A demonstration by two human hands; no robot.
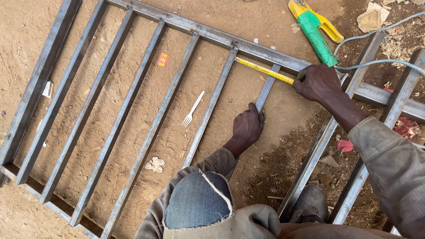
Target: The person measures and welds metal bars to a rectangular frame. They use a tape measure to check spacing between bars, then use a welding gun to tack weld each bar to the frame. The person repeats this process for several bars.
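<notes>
- Measuring is the step in hand, by my reading: the right hand (319,82) pinches a yellow tape measure (264,70) flat against the top rail (208,34) of a steel grille frame (40,75) lying on the dirt.
- The tape runs from the right hand's fingers leftward to the joint of the next upright bar (211,104), spanning the gap above the left hand.
- The left hand (248,127) is closed around a loose-looking short bar (265,93), gripping it just below the tape, between the two hands.
- The next move, as I judge it, calls for sliding that bar sideways until its top meets the wanted mark, while the tape is held taut.
- A small red-and-yellow rectangular wrapper (163,59) lies on the dirt well left of the left hand.
- A white plastic fork (193,109) lies nearer, just left of the left hand.
- A green-and-yellow welding electrode holder (316,31) rests just above the right hand, its pale blue cable (380,62) trailing right.
</notes>
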